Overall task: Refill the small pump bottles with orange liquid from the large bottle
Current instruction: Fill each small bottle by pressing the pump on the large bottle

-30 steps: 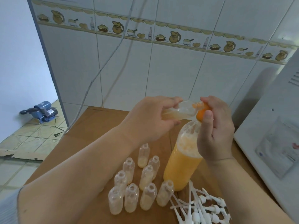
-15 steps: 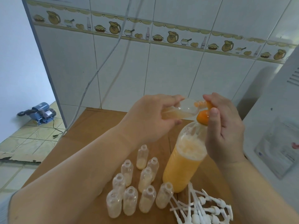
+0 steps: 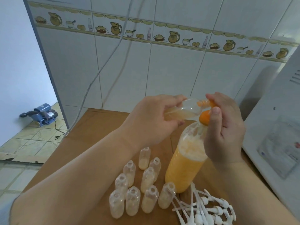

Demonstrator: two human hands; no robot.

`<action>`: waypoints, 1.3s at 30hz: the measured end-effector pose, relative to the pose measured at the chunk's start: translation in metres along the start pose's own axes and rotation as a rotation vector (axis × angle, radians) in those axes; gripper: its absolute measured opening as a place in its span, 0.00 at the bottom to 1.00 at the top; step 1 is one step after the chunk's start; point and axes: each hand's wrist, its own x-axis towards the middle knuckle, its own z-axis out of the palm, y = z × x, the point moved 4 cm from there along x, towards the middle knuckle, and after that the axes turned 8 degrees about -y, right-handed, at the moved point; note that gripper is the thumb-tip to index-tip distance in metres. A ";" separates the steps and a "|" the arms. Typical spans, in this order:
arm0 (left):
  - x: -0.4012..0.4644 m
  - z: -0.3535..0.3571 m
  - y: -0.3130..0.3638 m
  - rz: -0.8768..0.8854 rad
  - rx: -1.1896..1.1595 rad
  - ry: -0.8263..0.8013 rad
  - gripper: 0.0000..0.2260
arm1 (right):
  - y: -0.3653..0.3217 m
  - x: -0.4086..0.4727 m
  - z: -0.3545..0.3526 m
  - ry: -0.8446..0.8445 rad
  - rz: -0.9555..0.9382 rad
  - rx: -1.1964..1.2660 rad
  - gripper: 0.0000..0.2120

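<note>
The large bottle [image 3: 183, 168], about half full of orange liquid with foam on top, stands on the wooden table [image 3: 90, 137]. My right hand [image 3: 225, 130] is at its neck and pinches its orange cap [image 3: 204, 119] with the thumb. My left hand [image 3: 152, 117] grips a small clear bottle [image 3: 186, 111] held on its side above the large one. It has pale liquid in it, and its mouth meets an orange piece under my right fingers. Several open small bottles [image 3: 146, 189], each with a little pale liquid, stand in front. White pump heads [image 3: 206, 210] lie heaped beside them.
A white appliance [image 3: 276, 143] fills the right side next to the table. A tiled wall stands behind, with a grey cable [image 3: 97, 75] hanging down to the table's left edge. A blue pump [image 3: 43, 114] sits on the floor at the left.
Both hands stay together at the large bottle's top with the small bottle still on its side. Only the view has shifted slightly.
</note>
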 end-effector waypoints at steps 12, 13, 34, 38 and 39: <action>-0.002 0.000 0.002 -0.001 0.036 0.007 0.25 | -0.001 -0.003 -0.002 0.016 0.054 0.099 0.20; -0.002 0.001 0.003 0.010 0.039 0.003 0.25 | 0.000 -0.004 -0.002 0.049 0.039 0.096 0.19; -0.076 -0.011 -0.043 -0.239 -0.184 0.063 0.18 | -0.009 0.000 0.000 -0.078 0.136 0.029 0.22; -0.142 -0.016 -0.078 -0.418 -0.337 0.212 0.20 | -0.008 0.000 0.002 -0.028 0.111 0.071 0.20; -0.157 -0.014 -0.086 -0.464 -0.345 0.224 0.22 | -0.007 0.000 0.002 -0.022 0.105 0.076 0.19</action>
